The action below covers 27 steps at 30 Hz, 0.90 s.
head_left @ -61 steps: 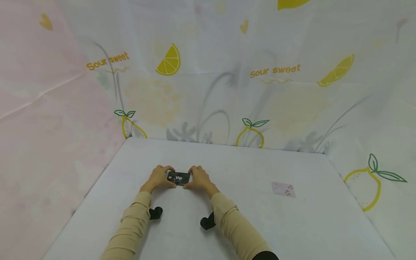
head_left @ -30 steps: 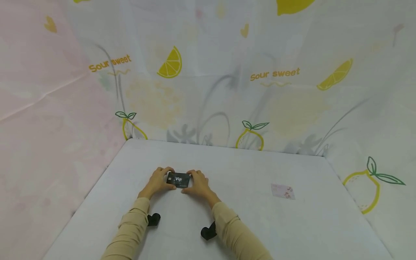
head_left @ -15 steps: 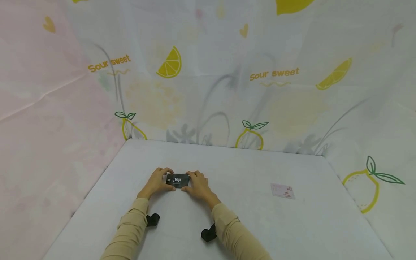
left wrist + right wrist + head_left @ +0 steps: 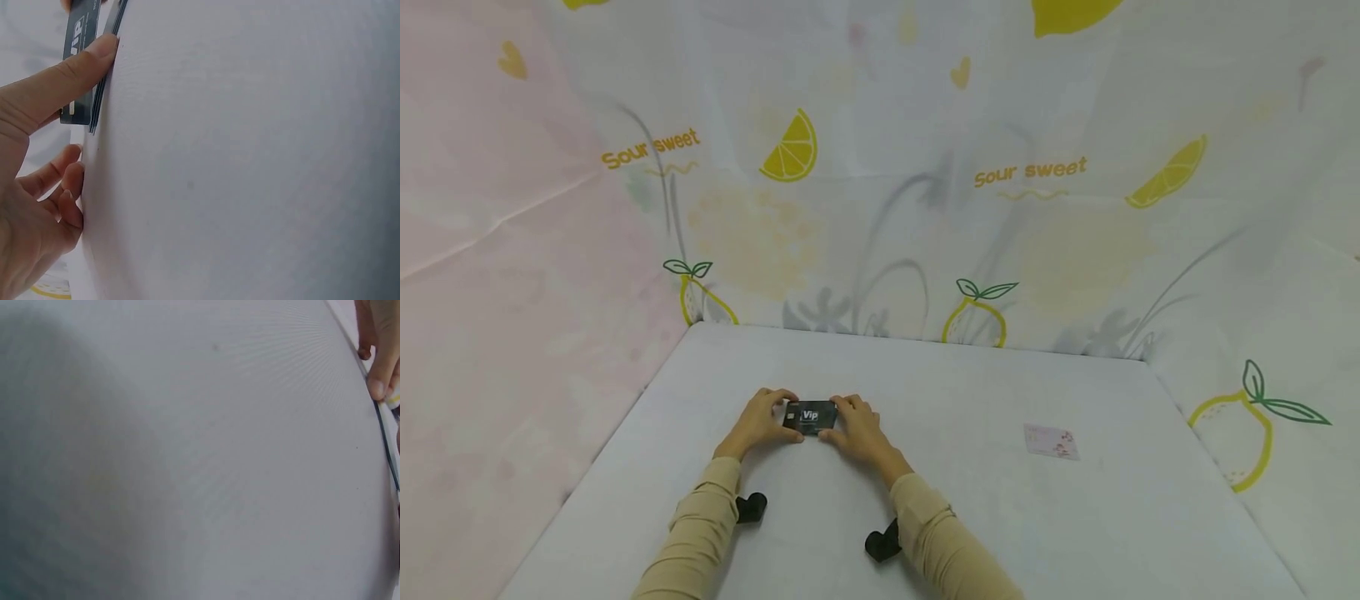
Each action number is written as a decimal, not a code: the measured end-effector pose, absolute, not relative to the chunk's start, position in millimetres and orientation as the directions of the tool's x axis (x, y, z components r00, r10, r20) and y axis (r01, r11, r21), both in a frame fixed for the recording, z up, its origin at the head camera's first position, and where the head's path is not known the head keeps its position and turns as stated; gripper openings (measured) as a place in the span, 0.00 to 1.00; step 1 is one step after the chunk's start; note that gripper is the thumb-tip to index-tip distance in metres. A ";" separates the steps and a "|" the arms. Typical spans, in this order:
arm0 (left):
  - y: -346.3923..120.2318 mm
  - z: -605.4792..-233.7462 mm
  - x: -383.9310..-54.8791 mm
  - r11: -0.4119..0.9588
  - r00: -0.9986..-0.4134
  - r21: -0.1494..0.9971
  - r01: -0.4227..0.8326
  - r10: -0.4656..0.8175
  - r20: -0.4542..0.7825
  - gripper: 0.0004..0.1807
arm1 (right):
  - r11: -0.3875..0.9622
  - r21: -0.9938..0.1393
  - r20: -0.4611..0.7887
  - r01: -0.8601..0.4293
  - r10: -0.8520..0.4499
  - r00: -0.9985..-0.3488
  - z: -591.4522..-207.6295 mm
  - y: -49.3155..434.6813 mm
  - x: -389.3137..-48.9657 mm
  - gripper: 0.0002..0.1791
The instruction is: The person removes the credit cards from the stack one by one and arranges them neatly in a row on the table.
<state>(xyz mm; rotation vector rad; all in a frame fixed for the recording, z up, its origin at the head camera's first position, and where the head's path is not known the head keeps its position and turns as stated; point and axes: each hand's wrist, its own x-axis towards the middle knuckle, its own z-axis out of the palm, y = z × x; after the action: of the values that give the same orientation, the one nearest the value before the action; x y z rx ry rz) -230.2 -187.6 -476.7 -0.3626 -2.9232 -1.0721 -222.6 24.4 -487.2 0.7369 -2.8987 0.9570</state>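
Note:
A black card marked "Vip" (image 4: pixel 811 419) lies near the table's middle, slightly left, between both hands. From the left wrist view, more thin dark cards (image 4: pixel 96 112) show beneath it, and the top card stands at a slight angle to them. My left hand (image 4: pixel 763 421) grips the left end, thumb on the near edge and fingers at the far edge. At the right end my right hand (image 4: pixel 859 429) holds the cards the same way. Its thumb meets the thin dark edge of the cards (image 4: pixel 385 437) in the right wrist view.
A pale pink printed card (image 4: pixel 1051 442) lies flat on the white table (image 4: pixel 970 517) to the right. Black wrist mounts (image 4: pixel 751 507) sit under both sleeves. Lemon-printed fabric (image 4: pixel 880 208) encloses the table at the back and sides.
The head view has tilted slightly. Both hands stay on the black cards, with only small shifts of the fingers and a slight move left. The pink card stays put.

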 end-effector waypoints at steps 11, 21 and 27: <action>-192.4 -478.4 -232.1 0.736 -0.970 0.639 0.223 0.230 0.074 0.34 | 0.663 -0.586 0.199 -0.466 -0.440 -0.876 -491.2 27.7 -219.7 0.32; -195.0 -478.5 -231.0 0.689 -0.969 0.690 0.223 0.231 0.082 0.35 | 0.606 -0.686 0.140 -0.402 -0.432 -0.891 -489.1 29.1 -223.9 0.36; -194.2 -477.4 -230.0 0.666 -0.968 0.712 0.222 0.239 0.078 0.36 | 0.593 -0.705 0.124 -0.389 -0.437 -0.891 -486.2 29.5 -223.1 0.38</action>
<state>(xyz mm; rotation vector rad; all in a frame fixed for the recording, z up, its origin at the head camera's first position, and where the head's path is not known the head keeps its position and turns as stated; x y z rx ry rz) -230.0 -194.2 -477.4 -0.4000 -2.8881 -1.2287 -223.1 29.5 -486.2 0.7413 -2.8587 1.2417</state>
